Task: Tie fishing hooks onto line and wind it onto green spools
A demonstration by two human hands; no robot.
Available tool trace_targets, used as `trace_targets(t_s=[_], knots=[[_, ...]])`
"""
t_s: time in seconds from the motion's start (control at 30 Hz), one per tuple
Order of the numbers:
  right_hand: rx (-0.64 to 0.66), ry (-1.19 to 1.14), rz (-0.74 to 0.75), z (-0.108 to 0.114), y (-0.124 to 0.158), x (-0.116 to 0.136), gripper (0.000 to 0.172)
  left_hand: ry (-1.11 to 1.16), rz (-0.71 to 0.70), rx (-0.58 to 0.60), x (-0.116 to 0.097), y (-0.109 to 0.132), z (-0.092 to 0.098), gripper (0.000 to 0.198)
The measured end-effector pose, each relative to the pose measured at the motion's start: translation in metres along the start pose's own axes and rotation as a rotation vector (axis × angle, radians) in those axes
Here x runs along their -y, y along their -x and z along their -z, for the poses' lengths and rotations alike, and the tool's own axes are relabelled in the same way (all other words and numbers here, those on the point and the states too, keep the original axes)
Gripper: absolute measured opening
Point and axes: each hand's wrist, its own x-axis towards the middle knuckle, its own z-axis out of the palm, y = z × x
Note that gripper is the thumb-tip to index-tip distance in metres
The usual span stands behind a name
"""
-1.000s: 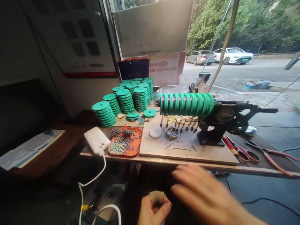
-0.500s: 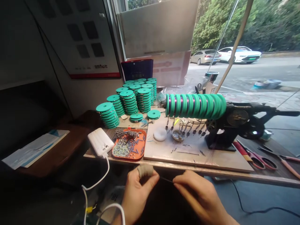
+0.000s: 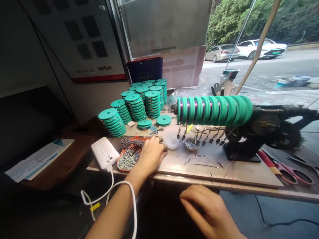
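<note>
My left hand [image 3: 152, 153] reaches over the right side of the orange tray [image 3: 122, 166], beside a white round disc [image 3: 172, 142]. Its fingers curl downward, and a tan wrap shows on one; what lies under the fingertips is hidden. Small metal and coloured pieces [image 3: 128, 161] fill the tray. Below the table's front edge, my right hand [image 3: 205, 207] is closed, thumb against the fingers, with a thin tip barely showing at the pinch. Green foam spools [image 3: 214, 110] wound with purple line sit in a row on a dark winding machine [image 3: 265, 124], fishing rigs dangling underneath.
Stacks of green spools [image 3: 133, 106] stand at the back left. A small bowl of metal bits [image 3: 191, 144] is on the board [image 3: 239, 174]. A white power bank [image 3: 104, 152] with its cable lies left; scissors [image 3: 290, 174] lie right.
My left hand has left the right hand and moved up and forward onto the tray's right side. My right hand stays low, still pinched. The view has shifted slightly.
</note>
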Motion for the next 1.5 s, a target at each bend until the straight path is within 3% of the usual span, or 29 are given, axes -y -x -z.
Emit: trace_targets(t_s=[0.13,0.27,0.33,0.43,0.63,0.93,1.33,1.5], knots=[[-0.036,-0.061,-0.087,0.005,0.001,0.001,0.014,0.129,0.054,-0.08,-0.019,0.02,0.012,0.011],[-0.095,-0.093,-0.206,0.007,0.01,0.001,0.013,1.049,0.39,-0.204,-0.053,0.067,0.012,0.009],[-0.139,-0.057,-0.237,0.011,0.013,-0.002,0.012,1.313,0.537,-0.197,-0.066,0.089,0.001,0.011],[-0.215,0.1,-0.241,0.024,0.009,-0.011,0.013,1.494,0.676,-0.186,-0.075,0.108,-0.019,0.022],[-0.122,0.171,-0.266,0.043,-0.011,-0.018,0.017,1.506,0.758,-0.217,-0.076,0.109,-0.032,0.013],[-0.031,0.117,-0.062,0.01,0.007,0.01,0.015,1.336,0.779,-0.307,-0.077,0.117,-0.035,0.013],[0.022,0.187,-0.03,0.009,0.007,0.016,0.018,1.248,0.754,-0.35,-0.081,0.12,-0.038,0.012],[0.077,0.196,-0.05,0.008,0.006,0.019,0.019,1.167,0.659,-0.368,-0.08,0.123,-0.041,0.006]])
